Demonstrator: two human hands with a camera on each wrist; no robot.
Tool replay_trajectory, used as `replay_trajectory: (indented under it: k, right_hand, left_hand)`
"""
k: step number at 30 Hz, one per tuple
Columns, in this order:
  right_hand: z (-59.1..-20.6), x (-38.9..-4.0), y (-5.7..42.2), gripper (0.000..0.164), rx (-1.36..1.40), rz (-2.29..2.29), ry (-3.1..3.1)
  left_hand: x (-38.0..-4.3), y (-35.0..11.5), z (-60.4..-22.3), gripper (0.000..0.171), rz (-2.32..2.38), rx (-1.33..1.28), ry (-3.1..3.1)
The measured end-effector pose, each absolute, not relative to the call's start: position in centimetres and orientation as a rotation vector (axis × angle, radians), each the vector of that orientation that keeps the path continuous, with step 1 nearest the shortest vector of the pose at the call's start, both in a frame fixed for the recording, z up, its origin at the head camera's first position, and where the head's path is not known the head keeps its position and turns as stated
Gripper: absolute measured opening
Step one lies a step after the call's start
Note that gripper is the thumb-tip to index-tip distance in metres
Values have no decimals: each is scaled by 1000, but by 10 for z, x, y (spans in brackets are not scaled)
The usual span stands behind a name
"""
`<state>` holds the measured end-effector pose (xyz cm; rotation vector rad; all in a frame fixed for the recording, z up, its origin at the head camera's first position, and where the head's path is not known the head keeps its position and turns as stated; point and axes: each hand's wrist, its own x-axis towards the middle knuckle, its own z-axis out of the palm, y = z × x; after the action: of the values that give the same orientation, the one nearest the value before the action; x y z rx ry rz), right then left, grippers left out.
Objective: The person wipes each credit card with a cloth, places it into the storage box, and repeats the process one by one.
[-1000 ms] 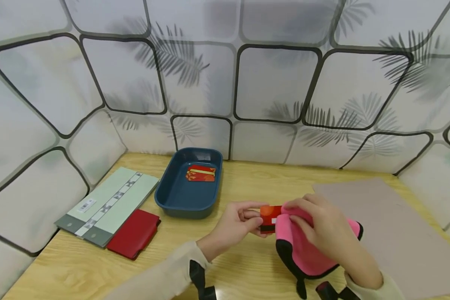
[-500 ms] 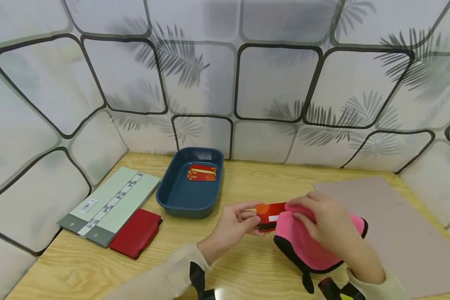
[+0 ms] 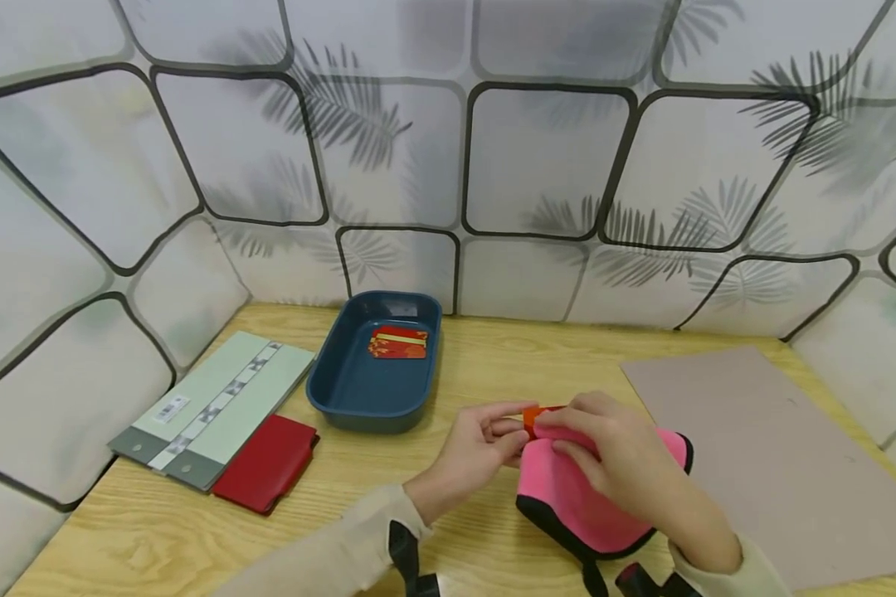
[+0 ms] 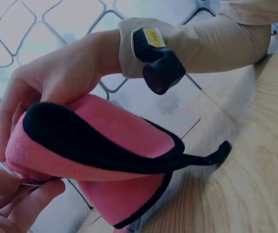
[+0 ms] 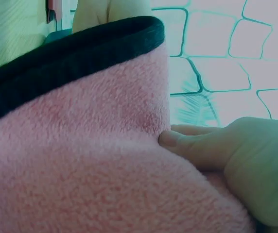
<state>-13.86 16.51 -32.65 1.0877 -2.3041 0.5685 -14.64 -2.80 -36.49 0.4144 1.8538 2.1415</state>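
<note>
A red card (image 3: 530,420) is pinched by my left hand (image 3: 469,452) at its left end; only a small orange-red piece shows in the head view. Folded over the rest of it is a pink fleecy cloth (image 3: 571,502) with black edging and a black hanging loop. My right hand (image 3: 616,456) grips this cloth between thumb and fingers, close beside the left fingertips. In the left wrist view the cloth (image 4: 129,131) drapes below the right hand (image 4: 71,63). The right wrist view shows the right thumb pressing into the pink cloth (image 5: 80,165).
A dark blue tray (image 3: 369,406) with red-and-gold cards (image 3: 398,342) in it stands at the back. To its left lie a pale green folder (image 3: 224,398) and a red wallet-like case (image 3: 269,464). A grey-brown sheet (image 3: 762,464) covers the right side of the wooden table.
The card first slid slightly left out of the cloth. Since then the right hand and cloth have moved left over it, and less of the card shows. The left hand has shifted slightly right.
</note>
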Motion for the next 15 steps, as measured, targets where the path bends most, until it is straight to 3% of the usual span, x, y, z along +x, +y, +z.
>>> replay_trajectory:
  k: [5,15]
  right_hand:
    - [-328,-137,159,42,1123,584,-2308]
    - [-333,-138,167,30,1085,527,-2417]
  left_hand:
    - [-145,-35,-368,38,2065,541,1950]
    - [-140,-32,-374,34,2106,507,1933]
